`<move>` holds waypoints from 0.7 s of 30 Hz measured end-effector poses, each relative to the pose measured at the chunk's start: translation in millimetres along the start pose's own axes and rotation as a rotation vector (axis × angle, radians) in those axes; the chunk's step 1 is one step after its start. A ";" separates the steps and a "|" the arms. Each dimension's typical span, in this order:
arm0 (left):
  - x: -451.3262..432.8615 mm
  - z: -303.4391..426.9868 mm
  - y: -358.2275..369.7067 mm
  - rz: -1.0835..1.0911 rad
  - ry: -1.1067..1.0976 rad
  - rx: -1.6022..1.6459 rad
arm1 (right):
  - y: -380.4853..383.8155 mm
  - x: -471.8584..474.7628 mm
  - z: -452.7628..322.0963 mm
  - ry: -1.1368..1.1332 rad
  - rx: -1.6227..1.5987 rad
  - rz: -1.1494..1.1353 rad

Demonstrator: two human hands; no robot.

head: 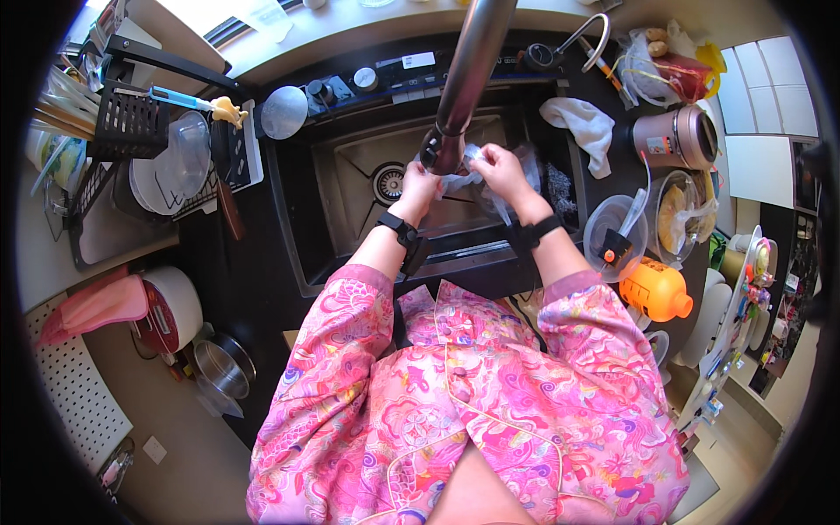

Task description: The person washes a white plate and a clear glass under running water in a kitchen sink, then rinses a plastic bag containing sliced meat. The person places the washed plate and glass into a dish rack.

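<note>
Over the dark sink (354, 230), my left hand (421, 187) and my right hand (502, 172) pinch a thin clear plastic bag (459, 184) between them. The bag's lower folds hang below my right hand, and what it may hold is hard to make out. A thick metal faucet (469, 72) comes down in front of the bag and hides part of it, along with some of my left fingertips. The round drain strainer (388, 184) lies to the left of my left hand. Black bands circle both wrists.
Right of the sink lie a white cloth (581, 128), a pink insulated container (669, 138), a clear plastic bowl (600, 226) and an orange bottle (650, 289). On the left stand a dish rack with bowls (154, 170), a wooden-handled knife (228, 210) and a rice cooker (174, 308).
</note>
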State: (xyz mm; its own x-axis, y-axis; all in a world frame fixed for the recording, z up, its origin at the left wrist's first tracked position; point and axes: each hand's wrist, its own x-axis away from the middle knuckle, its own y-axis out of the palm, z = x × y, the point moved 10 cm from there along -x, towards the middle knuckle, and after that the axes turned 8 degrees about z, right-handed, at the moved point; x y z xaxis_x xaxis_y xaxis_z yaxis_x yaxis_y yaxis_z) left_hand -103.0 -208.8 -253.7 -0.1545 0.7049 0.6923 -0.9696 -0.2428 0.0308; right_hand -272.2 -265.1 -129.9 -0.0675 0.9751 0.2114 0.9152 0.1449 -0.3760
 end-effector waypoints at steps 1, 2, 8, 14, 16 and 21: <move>4.4 -5.5 0.3 -0.015 -0.057 -0.025 | 2.8 9.6 7.5 0.044 -0.146 0.003; 9.5 -5.5 1.9 -0.029 -0.057 0.014 | 4.3 18.6 14.2 0.088 -0.328 -0.003; 54.6 49.7 -5.1 -0.049 0.007 0.021 | -5.0 41.7 40.1 0.188 -0.474 0.141; 64.4 83.8 -31.1 -0.120 0.097 0.084 | -4.9 49.6 41.9 0.214 -0.528 0.157; 62.9 85.8 -34.8 -0.171 0.065 0.217 | -4.8 52.0 42.9 0.220 -0.491 0.159; 80.0 79.3 -51.7 -0.200 -0.029 0.322 | -0.4 54.2 33.4 0.278 -0.561 0.139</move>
State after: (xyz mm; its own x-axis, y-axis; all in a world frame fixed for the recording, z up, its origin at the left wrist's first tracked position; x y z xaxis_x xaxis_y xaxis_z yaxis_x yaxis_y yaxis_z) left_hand -50.2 -192.7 -142.7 0.0418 0.7412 0.6700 -0.8702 -0.3025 0.3888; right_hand -289.6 -206.7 -148.4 0.1035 0.8876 0.4488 0.9817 -0.1636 0.0970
